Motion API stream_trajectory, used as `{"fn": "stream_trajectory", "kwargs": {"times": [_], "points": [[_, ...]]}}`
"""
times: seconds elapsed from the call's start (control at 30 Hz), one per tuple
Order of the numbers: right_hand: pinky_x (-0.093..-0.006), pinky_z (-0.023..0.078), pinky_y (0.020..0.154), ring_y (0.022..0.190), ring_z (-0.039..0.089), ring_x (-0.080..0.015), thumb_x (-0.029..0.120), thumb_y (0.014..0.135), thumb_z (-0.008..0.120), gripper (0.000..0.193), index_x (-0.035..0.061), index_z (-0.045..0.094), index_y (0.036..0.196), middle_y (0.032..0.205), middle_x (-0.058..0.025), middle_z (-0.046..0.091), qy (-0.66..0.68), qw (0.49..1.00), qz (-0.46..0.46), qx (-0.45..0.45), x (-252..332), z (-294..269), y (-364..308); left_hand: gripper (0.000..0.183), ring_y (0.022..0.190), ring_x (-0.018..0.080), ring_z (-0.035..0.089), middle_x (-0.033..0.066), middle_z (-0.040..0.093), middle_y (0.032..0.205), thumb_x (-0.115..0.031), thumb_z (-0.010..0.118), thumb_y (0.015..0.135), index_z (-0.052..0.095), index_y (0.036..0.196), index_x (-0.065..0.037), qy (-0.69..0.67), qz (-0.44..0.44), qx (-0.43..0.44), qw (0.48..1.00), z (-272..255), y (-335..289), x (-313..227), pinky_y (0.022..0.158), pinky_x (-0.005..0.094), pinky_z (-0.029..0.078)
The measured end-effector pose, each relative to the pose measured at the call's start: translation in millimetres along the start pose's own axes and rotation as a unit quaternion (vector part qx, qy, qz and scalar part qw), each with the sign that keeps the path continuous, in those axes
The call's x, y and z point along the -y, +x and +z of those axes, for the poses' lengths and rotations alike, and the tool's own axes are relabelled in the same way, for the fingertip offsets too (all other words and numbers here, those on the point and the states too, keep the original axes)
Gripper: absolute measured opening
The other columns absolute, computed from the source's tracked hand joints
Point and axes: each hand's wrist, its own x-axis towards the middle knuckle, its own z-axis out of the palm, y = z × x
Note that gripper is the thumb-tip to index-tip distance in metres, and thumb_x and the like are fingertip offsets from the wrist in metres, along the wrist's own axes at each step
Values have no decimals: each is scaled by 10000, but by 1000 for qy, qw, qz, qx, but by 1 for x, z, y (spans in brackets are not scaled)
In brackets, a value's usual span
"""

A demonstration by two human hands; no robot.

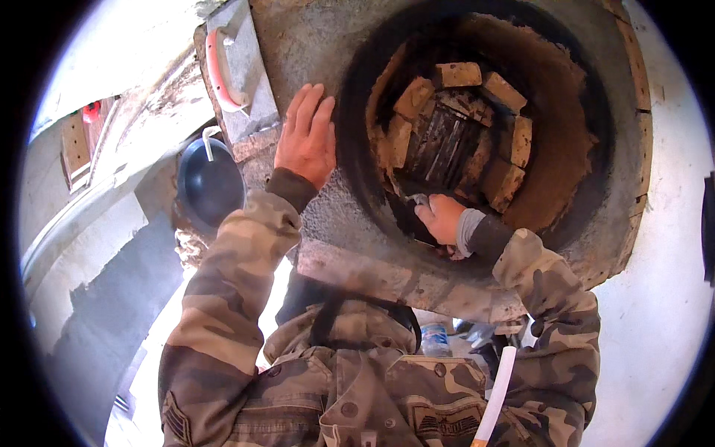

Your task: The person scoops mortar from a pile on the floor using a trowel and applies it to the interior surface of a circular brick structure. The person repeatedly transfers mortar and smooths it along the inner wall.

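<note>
My left hand (pixel 307 132) lies flat on the grey mortar rim (pixel 290 45) of a round pit, fingers stretched out and holding nothing. Inside the pit, against its near wall, my right hand (pixel 445 221) is closed. A small greyish piece (pixel 417 199) shows at its thumb; the rest of what it grips is hidden. Yellowish bricks stand in a ring at the bottom, among them a far brick (pixel 458 74) and a right-hand brick (pixel 521 141). Dark metal grate bars (pixel 445 149) lie between them. Brown clay (pixel 555 141) coats part of the pit wall.
A plastering trowel with a red handle (pixel 217 71) rests on the rim beyond my left hand. Below it stands a dark bucket (pixel 211 186) with a pale hooked handle. A plastic bottle (pixel 434 340) is below the near edge. A white cigarette (pixel 497 395) shows close in front.
</note>
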Motion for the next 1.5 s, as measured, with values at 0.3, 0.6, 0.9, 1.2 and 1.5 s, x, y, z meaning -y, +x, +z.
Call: {"fn": "stream_trajectory", "kwargs": {"times": [0.3,0.6,0.9,1.2,1.5], "points": [[-478,592,662,871,719,-432,289,999,533,391,-80,615,1101,1034,-311,687,-96,992,50,63,-9,-4,-48,440,1376,424,418,210,469,1434,6,595,881,528,1316,14,15,6,-2,1000,3,-1,2,1136,493,393],[-369,373,313,408,479,-182,348,1019,542,302,49,526,973,640,-61,516,266,946,125,137,-29,-52,-65,434,1414,407,388,197,441,1475,19,564,915,518,1346,-1,6,-17,15,1000,0,-2,2,1169,482,357],[-332,280,258,360,450,-181,306,973,555,338,100,447,728,528,-46,447,388,895,156,154,37,-31,6,451,1409,415,393,205,438,1477,30,579,895,515,1341,10,-1,-16,19,1000,1,1,2,1169,495,354],[-362,260,279,380,450,-204,192,919,568,273,98,450,692,536,-54,460,391,901,119,143,75,-53,27,456,1385,424,417,224,465,1443,15,614,840,539,1290,38,16,-4,12,1000,-1,1,0,1142,493,388],[-342,331,312,377,461,-168,222,936,554,292,99,454,690,537,-26,458,403,903,45,145,81,-50,-30,448,1409,420,385,212,426,1479,28,570,894,515,1338,11,-1,-12,14,1000,3,-1,3,1169,495,350]]}}
